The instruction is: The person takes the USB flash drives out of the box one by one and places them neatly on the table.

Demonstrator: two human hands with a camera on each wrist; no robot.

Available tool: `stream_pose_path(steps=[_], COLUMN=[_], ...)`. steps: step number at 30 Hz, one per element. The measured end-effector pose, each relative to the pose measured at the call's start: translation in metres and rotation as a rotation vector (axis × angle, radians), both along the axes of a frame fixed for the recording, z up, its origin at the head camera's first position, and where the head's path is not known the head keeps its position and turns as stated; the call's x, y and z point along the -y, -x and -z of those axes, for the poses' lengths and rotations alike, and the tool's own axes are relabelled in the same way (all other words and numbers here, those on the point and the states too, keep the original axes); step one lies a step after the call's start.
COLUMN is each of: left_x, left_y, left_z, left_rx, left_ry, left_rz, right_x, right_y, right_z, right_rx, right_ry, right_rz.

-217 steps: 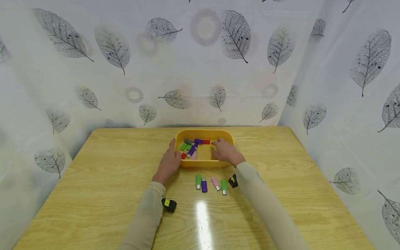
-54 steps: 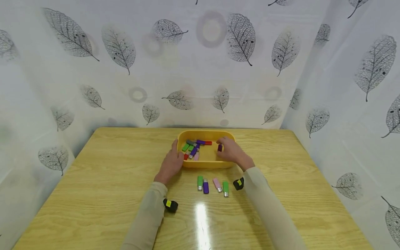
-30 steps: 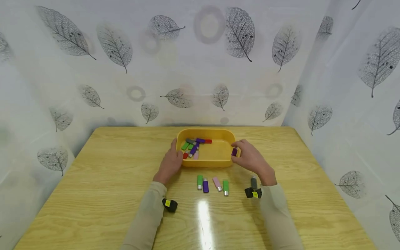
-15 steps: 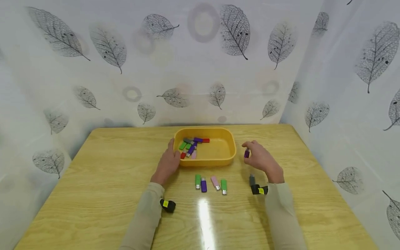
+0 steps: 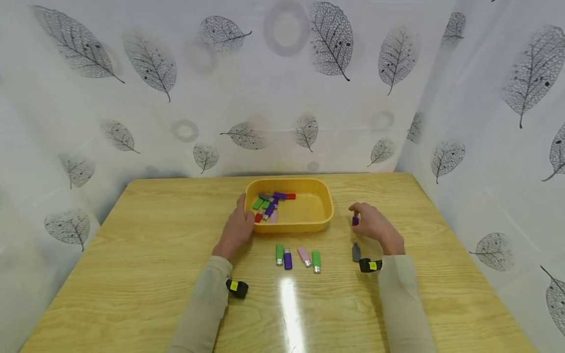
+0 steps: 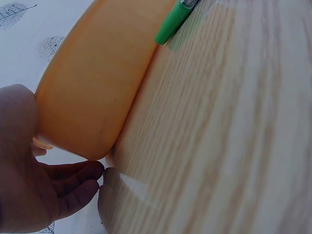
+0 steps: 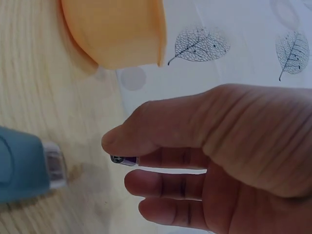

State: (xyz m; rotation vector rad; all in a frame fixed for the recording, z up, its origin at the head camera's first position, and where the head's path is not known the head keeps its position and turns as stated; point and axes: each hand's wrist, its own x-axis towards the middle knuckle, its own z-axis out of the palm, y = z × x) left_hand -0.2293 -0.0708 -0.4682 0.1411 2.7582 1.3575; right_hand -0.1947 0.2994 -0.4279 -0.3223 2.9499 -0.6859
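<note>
Between thumb and fingers, my right hand (image 5: 375, 226) pinches a purple USB flash drive (image 5: 355, 220), over the table to the right of the tray. Most of that drive is hidden by the thumb in the right wrist view, where only its end (image 7: 123, 160) shows. My left hand (image 5: 236, 230) grips the left end of the yellow plastic tray (image 5: 293, 228), thumb at the rim. Inside the tray, several flash drives, green, purple (image 5: 269, 211), red, grey and pink, lie heaped at the left. A grey flash drive (image 5: 356, 252) lies on the table just in front of my right hand.
In front of the tray lie a green drive (image 5: 279, 255), a purple drive (image 5: 288, 259), a pink drive (image 5: 304, 256) and another green drive (image 5: 316, 262). The wooden table (image 5: 145, 255) meets a leaf-print curtain (image 5: 265, 98) at the back and sides.
The right hand has taken the purple flash drive out of the tray, carried it right over the rim and lowered it towards the table. The left hand has stayed on the tray.
</note>
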Motion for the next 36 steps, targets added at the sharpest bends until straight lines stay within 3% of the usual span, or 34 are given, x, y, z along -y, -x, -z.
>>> stream_pose_path(steps=[15,29,36], left_x=[0.001,0.001,0.002], left_y=[0.000,-0.001,-0.001], left_z=[0.000,0.000,-0.001], left_rx=[0.001,-0.004,-0.005], left_ry=[-0.016,-0.017,-0.025], left_rz=[0.007,0.001,0.000], right_x=[0.020,0.020,0.019], right_y=[0.008,0.007,0.007], right_z=[0.012,0.013,0.010], right_rx=[0.167,0.134,0.146], right_ry=[0.007,0.005,0.008], right_rz=[0.005,-0.029,-0.008])
